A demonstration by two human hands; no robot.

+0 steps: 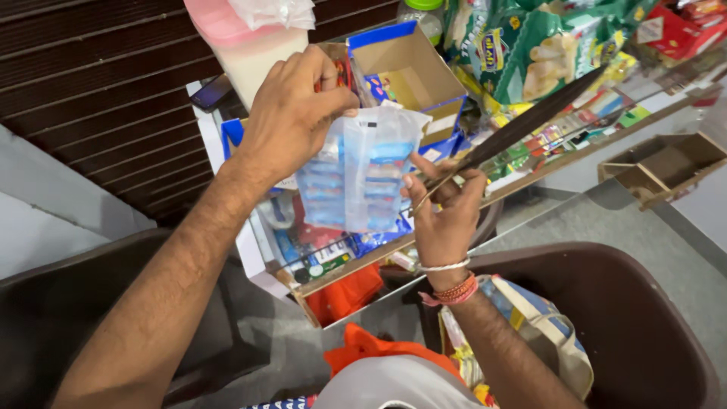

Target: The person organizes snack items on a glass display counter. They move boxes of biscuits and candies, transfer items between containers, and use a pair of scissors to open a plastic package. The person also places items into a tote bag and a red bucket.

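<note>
Two hands work on one clear packet point(362, 176) held in the air above the counter point(530, 178). The left hand point(291, 113) is closed on the packet's top edge, thumb and fingers pinched together so that the packet hangs down from that pinch. The right hand point(445, 208) is curled shut round the stem of a long dark feather point(522, 121), and its fingertips point(413, 182) touch the packet's right edge. Neither grip has any slack showing; both look firm.

To do this well, the left pinch should stay high and steady, so the packet hangs flat and the rows of blue items inside can be seen. The right hand has two jobs at once, so the feather ought to be kept locked against the palm while only the fingertips steady the packet. The feather slants up and away to the right of the packet, and its tip nears the green snack bags point(530, 45); a careless turn of the wrist could brush them.

Behind the packet stands an open blue-edged box point(409, 72). Above and left of the packet a pink-and-white container point(246, 45) hangs in plastic. Below the packet lie small goods under the counter's glass, and further below, an orange cloth point(363, 344) and a brown chair point(636, 318).
</note>
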